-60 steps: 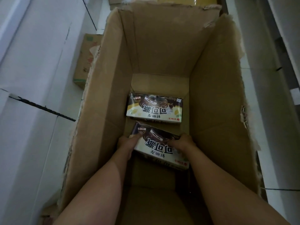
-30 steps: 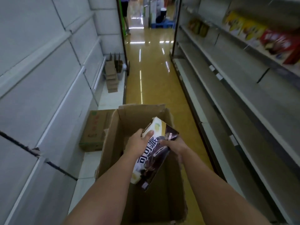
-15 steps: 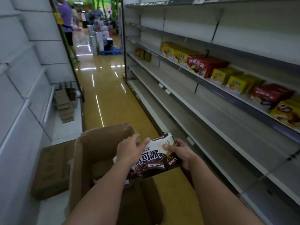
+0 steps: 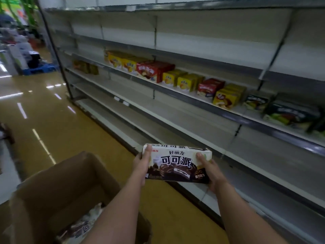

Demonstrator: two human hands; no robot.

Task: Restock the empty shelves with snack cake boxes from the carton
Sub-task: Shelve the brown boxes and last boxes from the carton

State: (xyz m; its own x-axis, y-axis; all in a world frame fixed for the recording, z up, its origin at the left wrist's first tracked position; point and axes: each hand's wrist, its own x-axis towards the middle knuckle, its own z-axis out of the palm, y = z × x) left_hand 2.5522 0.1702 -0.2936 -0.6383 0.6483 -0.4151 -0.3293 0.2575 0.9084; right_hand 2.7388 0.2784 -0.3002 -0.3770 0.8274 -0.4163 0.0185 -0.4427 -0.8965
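Note:
A white and dark brown snack cake box [image 4: 177, 164] is held level in front of me, label facing me. My left hand [image 4: 142, 162] grips its left end and my right hand [image 4: 210, 170] grips its right end. Below left stands the open brown carton [image 4: 58, 187], with another snack cake box [image 4: 82, 228] partly visible inside, behind my left forearm. The grey shelving [image 4: 175, 120] runs along the right, its lower boards bare. Two matching dark boxes [image 4: 288, 113] sit on the stocked shelf at far right.
Yellow boxes [image 4: 182, 81] and red boxes [image 4: 154, 70] line the middle shelf. The glossy yellow aisle floor [image 4: 52, 124] stretches away to the left. Stacked goods on a blue pallet [image 4: 35, 67] stand at the aisle's far end.
I lifted the box out of the carton, turned it upright and level, and swung my view from the carton up toward the right-hand shelving.

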